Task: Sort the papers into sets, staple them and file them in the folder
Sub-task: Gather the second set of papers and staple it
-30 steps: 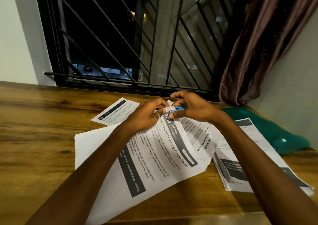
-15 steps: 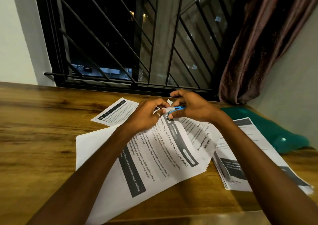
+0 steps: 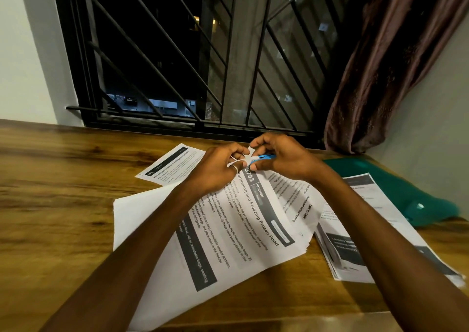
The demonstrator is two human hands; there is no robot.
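Fingers of the right hand [image 3: 284, 159] curl round a small blue plastic stapler [image 3: 265, 157], its nose at the top corner of the white printed set headed "Portioning and Freezing Frozen Food" [image 3: 241, 230]. The left hand [image 3: 215, 169] pinches that same corner just beside it. Over the last second both hands have stayed at this spot and only the paper corner has curled up a little more, so I judge the stapling of this set is still under way. The set lies fanned on the brown wooden table [image 3: 50, 204], with a single printed sheet [image 3: 172, 166] beyond the left hand and another pile of printed papers [image 3: 368, 235] to the right. That pile overlaps the flat dark green folder [image 3: 406, 194]. Whether anything is inside it cannot be told.
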